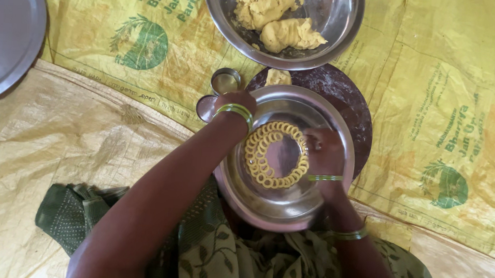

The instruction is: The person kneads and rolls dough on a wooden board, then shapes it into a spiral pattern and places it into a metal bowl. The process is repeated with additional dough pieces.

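right hand (320, 150) sits inside the steel plate (337, 132), grip pinched narrow on the dough coil (269, 156) at its three o'clock end; left hand (235, 102) grips the rim at ten o'clock.

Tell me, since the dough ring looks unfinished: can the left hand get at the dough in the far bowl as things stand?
Probably yes. The left hand rests at the plate's far rim, and the dough lumps lie uncovered in the open steel bowl just beyond. Only a small steel cup stands nearby, off to the side.
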